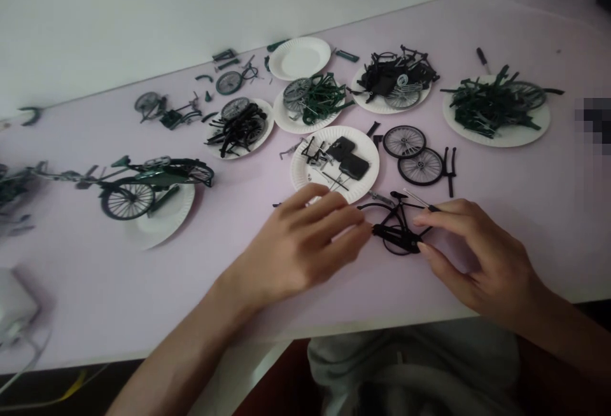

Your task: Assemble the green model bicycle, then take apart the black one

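Note:
A black model bicycle frame (pixel 398 233) with a saddle and chain guard stands between my hands near the table's front edge. My left hand (pixel 310 238) is closed, its curled fingertips at the left end of the chain guard; the thumb is hidden. A small screwdriver (pixel 433 208) with a black handle rests in my right hand (pixel 482 250), its thin shaft pointing up and left past the saddle. The right thumb and fingertips also meet the frame's right side. Just behind lies a white paper plate (pixel 296 171) with black parts, next to two spoked wheels (pixel 405 142).
Several paper plates piled with black and green bicycle parts (pixel 496 107) stretch along the back. At the left, a green model bicycle (pixel 157 180) sits over a paper plate (pixel 162 231). A white box (pixel 16 305) with a cable lies front left. Loose parts lie by the wall.

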`<state>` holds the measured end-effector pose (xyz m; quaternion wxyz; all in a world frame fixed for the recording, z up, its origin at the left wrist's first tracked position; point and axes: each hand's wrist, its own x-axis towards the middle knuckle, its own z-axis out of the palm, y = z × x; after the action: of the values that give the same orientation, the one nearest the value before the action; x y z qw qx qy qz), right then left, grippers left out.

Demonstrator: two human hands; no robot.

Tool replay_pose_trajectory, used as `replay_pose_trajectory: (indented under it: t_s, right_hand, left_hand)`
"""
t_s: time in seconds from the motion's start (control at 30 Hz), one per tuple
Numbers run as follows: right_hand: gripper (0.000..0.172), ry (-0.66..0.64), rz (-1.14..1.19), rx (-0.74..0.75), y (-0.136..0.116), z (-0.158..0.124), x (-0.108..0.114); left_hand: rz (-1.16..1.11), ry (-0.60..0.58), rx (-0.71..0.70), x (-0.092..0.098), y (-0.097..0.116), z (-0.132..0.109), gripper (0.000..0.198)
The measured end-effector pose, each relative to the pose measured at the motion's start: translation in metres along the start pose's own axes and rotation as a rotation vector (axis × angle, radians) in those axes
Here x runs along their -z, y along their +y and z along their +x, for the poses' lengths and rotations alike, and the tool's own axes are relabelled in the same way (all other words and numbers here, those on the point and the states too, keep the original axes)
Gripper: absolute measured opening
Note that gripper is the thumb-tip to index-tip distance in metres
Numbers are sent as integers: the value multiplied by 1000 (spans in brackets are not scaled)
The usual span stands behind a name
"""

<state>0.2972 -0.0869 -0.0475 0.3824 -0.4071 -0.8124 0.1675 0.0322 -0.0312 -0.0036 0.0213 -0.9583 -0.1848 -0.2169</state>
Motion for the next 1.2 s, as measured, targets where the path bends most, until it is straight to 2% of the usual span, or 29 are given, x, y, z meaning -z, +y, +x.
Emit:
replay_pose_trajectory:
  t_s: [0.07, 0.27, 0.53, 0.67, 0.77, 1.0, 1.2]
  right_hand:
    - [37, -6, 5, 3, 0, 0, 0]
    - [38, -13, 13, -3, 2, -1, 0]
    - [37, -7, 22, -1, 4, -3, -1]
    - [38, -5, 24, -5, 4, -3, -2]
    - [38, -5, 22, -10, 4, -4, -1]
    - [38, -13, 22, -14, 5, -5, -2]
    - [38, -9, 13, -3, 4, -3, -1]
  left_hand:
    - [35, -22, 44, 4, -11, -4, 4]
    - [272, 19, 172, 3, -33, -11, 7]
    - [332, -25, 415, -7, -54, -28, 8]
    - [285, -58, 442, -17, -66, -33, 19]
    - [277, -56, 449, -20, -70, -34, 19]
    - [228, -43, 404, -17, -64, -29, 12]
    - [177, -26, 441, -19, -66, -28, 20]
